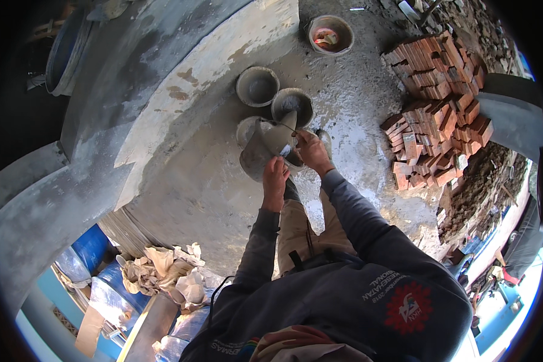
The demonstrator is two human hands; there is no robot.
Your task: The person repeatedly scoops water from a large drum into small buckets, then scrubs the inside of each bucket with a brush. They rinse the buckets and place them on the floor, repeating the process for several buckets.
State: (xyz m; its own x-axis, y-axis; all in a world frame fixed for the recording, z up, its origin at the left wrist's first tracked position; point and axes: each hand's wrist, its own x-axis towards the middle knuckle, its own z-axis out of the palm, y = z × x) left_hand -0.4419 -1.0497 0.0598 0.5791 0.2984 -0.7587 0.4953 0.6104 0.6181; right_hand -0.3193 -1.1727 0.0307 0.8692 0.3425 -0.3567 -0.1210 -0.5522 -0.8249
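Okay, both hands on one item: a dull grey, round bucket point(257, 159), tipped over in front of the shins, a thin dark wire-like handle arcing across its upper side. Right hand point(312, 152): fingers curled, pinching near the right end of that handle. Left hand point(276, 177): lower and to the left, fingers bent, fingertips up at the bucket's near edge; can't tell if they grip it or only touch.

A pale grey pointed shape point(289, 119) sits just beyond the handle, over the next bucket; can't tell what it is. That one is a round, mortar-smeared grey bucket point(306, 110), upright. Another grey-rimmed round bucket point(257, 87) stands just beside it, up and left. A smaller pale grey container point(245, 128) is partly hidden behind the tipped one.

Farther off, top: a round grey bucket with red and yellowish stuff inside point(332, 35). Right side: stacked red-orange bricks point(437, 114) on wet grey concrete floor point(356, 102). Lower left: crumpled brown paper sacks point(163, 265) near blue plastic drums point(90, 248).
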